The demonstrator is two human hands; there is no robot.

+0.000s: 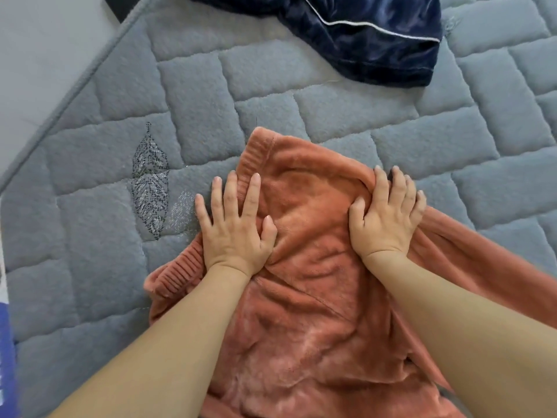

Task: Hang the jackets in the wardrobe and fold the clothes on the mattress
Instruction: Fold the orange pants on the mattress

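An orange fleece garment (pixel 310 297) with ribbed cuffs lies bunched on the grey quilted mattress (pixel 90 267), in the lower middle of the view. My left hand (pixel 235 224) lies flat on its left edge, fingers spread and straight, pressing the fabric down beside a ribbed cuff. My right hand (pixel 385 215) rests on the garment's upper right fold, fingers bent over the fold's edge. Whether it pinches the fabric cannot be told. A dark blue velvet garment (pixel 376 37) with white piping lies crumpled at the top of the view.
The mattress edge runs diagonally along the upper left, with pale floor (pixel 39 70) beyond it. A leaf pattern (pixel 150 182) is stitched into the mattress left of my left hand. A blue-and-white object (pixel 6 357) shows at the left border.
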